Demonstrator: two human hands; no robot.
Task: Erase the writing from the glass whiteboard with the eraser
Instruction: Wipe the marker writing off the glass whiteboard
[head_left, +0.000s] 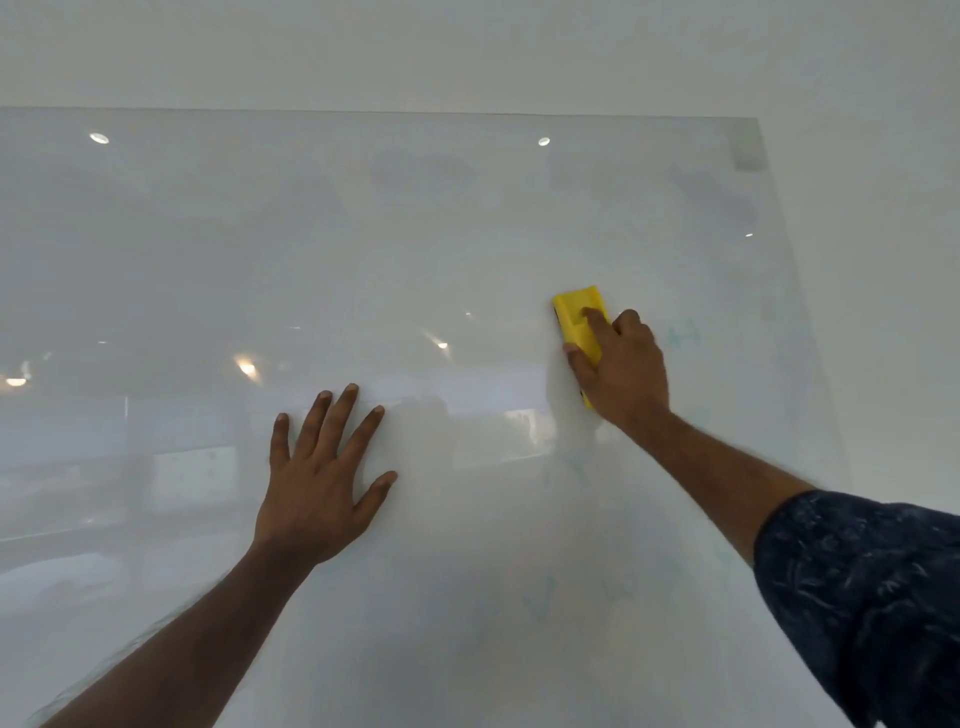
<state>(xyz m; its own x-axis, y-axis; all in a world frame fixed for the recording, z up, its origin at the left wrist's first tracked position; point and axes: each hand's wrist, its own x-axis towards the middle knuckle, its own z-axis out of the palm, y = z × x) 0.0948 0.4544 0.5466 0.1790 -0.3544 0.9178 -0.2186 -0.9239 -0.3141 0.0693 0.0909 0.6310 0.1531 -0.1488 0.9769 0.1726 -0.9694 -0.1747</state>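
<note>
A large glass whiteboard (415, 234) fills most of the head view, mounted on a white wall. My right hand (623, 366) grips a yellow eraser (574, 312) and presses it flat on the glass right of centre. Faint pale-blue writing (683, 332) shows just right of that hand, with more faint marks (540, 603) lower down. My left hand (317, 483) lies flat on the glass with fingers spread, left of and below the eraser, holding nothing.
The board's top edge and right edge (779, 208) meet at the upper right, with bare white wall (883, 156) beyond. Ceiling lights and a room reflect in the glass on the left. Grey smudges (711, 192) sit near the top.
</note>
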